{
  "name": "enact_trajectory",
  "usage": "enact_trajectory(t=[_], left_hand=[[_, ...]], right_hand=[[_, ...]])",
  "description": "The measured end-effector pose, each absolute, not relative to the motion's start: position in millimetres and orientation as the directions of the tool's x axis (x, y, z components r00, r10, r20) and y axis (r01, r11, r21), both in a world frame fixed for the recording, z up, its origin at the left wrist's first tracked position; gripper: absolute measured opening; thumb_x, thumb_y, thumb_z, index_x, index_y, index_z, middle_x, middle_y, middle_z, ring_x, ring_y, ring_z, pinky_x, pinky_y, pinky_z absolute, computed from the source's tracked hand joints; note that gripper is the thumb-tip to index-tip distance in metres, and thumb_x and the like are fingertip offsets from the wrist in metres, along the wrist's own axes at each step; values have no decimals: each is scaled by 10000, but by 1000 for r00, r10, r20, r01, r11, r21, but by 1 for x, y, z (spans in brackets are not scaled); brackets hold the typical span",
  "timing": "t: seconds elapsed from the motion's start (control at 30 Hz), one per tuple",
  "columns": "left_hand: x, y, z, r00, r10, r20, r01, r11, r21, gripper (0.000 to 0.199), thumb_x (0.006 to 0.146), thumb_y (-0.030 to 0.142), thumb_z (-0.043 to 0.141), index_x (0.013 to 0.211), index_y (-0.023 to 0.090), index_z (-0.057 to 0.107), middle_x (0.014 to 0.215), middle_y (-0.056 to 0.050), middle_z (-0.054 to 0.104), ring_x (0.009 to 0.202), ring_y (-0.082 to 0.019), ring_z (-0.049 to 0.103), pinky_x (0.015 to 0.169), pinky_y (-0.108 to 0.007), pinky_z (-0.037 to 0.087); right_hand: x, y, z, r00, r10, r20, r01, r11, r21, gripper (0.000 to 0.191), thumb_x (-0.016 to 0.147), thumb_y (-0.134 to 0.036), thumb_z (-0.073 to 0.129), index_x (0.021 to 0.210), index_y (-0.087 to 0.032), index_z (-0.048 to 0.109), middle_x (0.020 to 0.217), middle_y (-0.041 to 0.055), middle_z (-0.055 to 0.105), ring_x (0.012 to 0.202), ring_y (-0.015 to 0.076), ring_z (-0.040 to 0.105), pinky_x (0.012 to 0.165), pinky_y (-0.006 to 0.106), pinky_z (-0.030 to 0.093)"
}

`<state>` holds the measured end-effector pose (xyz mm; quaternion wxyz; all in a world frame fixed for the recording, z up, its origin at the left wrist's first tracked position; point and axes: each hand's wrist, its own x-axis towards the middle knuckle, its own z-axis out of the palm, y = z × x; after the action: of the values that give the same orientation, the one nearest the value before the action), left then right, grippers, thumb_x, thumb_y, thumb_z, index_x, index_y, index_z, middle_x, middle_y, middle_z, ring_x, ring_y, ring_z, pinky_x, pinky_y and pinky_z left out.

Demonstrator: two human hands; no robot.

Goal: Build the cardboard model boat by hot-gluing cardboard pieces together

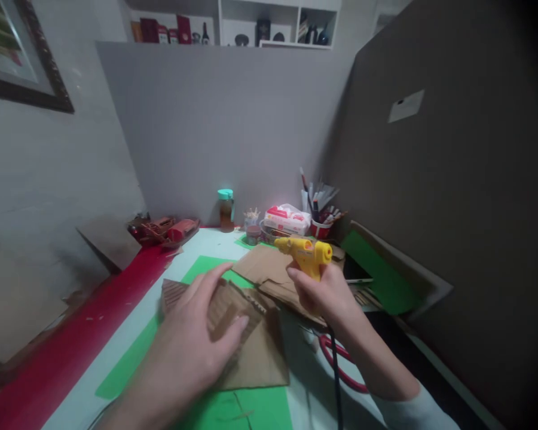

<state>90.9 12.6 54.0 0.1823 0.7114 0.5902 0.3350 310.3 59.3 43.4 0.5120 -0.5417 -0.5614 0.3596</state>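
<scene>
My left hand [192,328] curves around a piece of corrugated cardboard [233,298], which sits between the thumb and the fingers. A flat brown cardboard sheet [264,358] lies beneath it on a green mat [134,358]. In my right hand [327,292] is a yellow hot glue gun [307,251], gripped by its handle, with the nozzle pointing left. Its black cord [336,382] hangs down from the handle. The glue gun is apart from the cardboard in my left hand.
Red-handled scissors [345,364] lie below my right forearm. More cardboard sheets [269,263] are spread beyond my hands. A lidded bottle [226,210], a tissue pack [287,220] and a pen cup [321,229] stand at the back. A grey partition [233,131] rises behind.
</scene>
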Motion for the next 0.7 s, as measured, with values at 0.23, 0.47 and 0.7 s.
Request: enact_trajectory(t=[0.23,0.47,0.7], left_hand=[[151,31,55,330,927,179,842,-375,388,709,849,360,568,1509,168,395,1409,-176,559,1296,-363,512,1090,-534,403],[163,37,33,340,927,156,904,-368,217,625,888,297,489,1475,90,429,1198,-210,606,1153,-403,577,959,-540,464],[154,36,23,363,918,161,884,-394,251,692,867,334,550,1504,103,410,1321,-227,572,1228,-402,532,1040,-549,418]], right_hand=[[334,57,60,191,968,161,214,119,-970,259,984,-203,643,740,-149,574,506,-129,461,354,37,416,364,149,359],[330,56,54,143,971,190,219,157,-963,234,981,-294,656,807,-143,614,640,-77,559,467,63,507,449,184,438],[322,57,49,96,979,178,232,152,-961,184,972,-300,667,888,-138,637,767,-37,619,561,83,564,501,203,481]])
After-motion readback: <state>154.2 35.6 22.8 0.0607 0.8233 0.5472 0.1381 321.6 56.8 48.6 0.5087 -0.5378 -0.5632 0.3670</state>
